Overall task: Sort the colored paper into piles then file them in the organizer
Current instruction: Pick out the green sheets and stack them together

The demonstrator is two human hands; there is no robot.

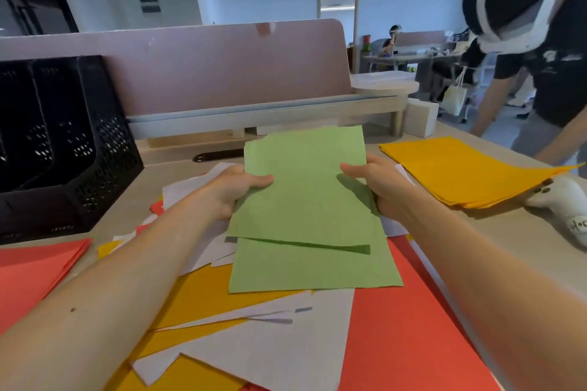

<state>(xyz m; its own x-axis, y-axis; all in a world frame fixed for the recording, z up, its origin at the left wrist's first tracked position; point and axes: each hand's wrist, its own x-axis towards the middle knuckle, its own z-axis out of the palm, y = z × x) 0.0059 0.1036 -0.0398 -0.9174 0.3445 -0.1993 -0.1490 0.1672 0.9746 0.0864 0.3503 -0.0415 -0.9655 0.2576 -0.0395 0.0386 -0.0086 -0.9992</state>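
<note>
Green sheets (305, 187) are pinched, thumbs on top, by the left hand (235, 190) and right hand (378, 184), right of the organizer (63, 143); 1 sheet could be dropped if loosely gripped.

pink divider (222, 67) | white box (421, 117) | white controller (571, 200) (right edge) | second person (559, 79) wearing headset (514, 0)

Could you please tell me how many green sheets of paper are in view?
2. The upper green sheet is held by the left hand and right hand; the lower green sheet lies under it on the mixed papers. More may be hidden.
</note>
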